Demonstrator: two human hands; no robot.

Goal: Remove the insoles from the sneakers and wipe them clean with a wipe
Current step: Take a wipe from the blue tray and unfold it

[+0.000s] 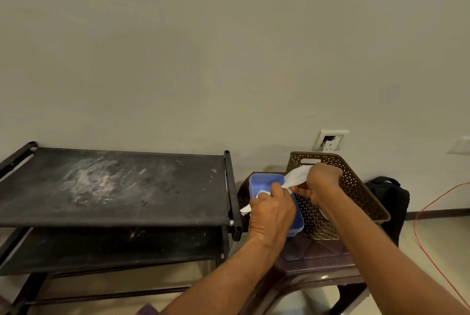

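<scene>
Head view: I saw both hands pulling a white wipe [296, 177] taut.
Left hand [271, 210] and right hand [322, 182] each pinched it above the blue box [264, 180], beside the brown basket [361, 195], on the surface [318, 261].

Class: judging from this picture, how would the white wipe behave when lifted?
Probably floppy: the wipe sags and twists between the left hand and right hand. Likely very light, since fingertips alone hold it. It may tear if pulled hard.
</scene>
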